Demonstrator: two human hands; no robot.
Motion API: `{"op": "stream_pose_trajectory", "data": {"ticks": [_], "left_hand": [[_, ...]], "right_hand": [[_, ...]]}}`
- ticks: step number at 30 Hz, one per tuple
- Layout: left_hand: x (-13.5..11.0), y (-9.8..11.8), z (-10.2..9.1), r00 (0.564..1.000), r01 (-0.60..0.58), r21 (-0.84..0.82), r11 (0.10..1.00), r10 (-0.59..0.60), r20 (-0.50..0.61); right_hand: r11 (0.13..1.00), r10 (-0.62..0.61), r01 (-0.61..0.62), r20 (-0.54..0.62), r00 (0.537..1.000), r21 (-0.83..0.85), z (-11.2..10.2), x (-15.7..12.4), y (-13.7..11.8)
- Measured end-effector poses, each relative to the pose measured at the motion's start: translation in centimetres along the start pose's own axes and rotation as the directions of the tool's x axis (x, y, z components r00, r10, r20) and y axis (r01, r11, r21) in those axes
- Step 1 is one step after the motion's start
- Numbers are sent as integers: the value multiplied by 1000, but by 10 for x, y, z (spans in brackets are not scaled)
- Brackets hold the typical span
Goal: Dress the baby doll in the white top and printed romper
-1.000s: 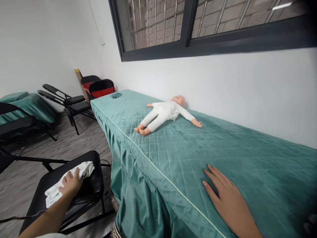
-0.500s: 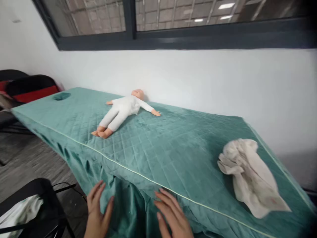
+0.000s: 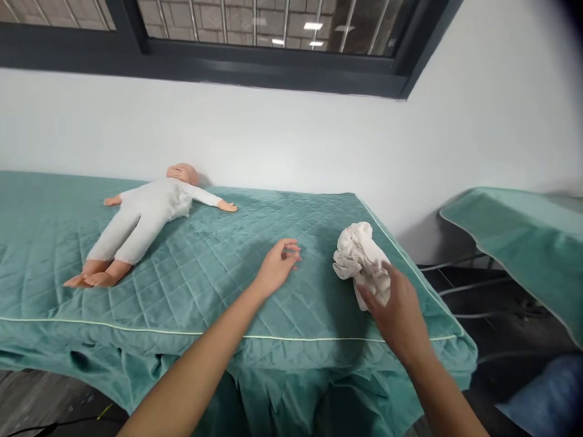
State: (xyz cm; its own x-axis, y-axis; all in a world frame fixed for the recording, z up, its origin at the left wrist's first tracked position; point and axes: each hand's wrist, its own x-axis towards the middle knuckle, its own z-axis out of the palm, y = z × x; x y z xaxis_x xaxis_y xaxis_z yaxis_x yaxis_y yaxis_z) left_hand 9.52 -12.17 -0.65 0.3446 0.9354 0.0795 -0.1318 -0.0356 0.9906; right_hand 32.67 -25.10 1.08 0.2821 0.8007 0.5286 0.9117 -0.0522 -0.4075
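A crumpled white cloth [image 3: 357,255] lies near the right end of a bed with a teal quilted cover [image 3: 204,267]. My right hand [image 3: 397,309] rests on the cloth's near end, with its fingers curled onto the fabric. My left hand [image 3: 279,262] hovers just above the cover, a little left of the cloth, with its fingers loosely bent and apart and nothing in them. A baby doll in a white suit [image 3: 146,215] lies on its back at the far left of the bed, arms spread, head towards the wall.
The bed stands against a white wall under a dark-framed window [image 3: 255,57]. A second teal-covered bed [image 3: 514,243] stands to the right across a narrow gap of dark floor. Something blue [image 3: 542,394] lies at the lower right.
The view has swung right along the bed. Both hands left the bed's front edge and reached forward; the right hand came onto the white cloth and the left now hovers beside it.
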Motion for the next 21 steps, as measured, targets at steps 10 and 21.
{"op": "stream_pose_trajectory", "data": {"ticks": [10, 21], "left_hand": [[25, -14, -20, 993, 107, -645, 756, -114, 30], [22, -4, -31, 970, -123, -821, 557, -107, -218]], "right_hand": [[962, 147, -187, 203, 968, 198, 59, 75, -46], [656, -334, -206, 524, 784, 726, 111, 111, -134]]}}
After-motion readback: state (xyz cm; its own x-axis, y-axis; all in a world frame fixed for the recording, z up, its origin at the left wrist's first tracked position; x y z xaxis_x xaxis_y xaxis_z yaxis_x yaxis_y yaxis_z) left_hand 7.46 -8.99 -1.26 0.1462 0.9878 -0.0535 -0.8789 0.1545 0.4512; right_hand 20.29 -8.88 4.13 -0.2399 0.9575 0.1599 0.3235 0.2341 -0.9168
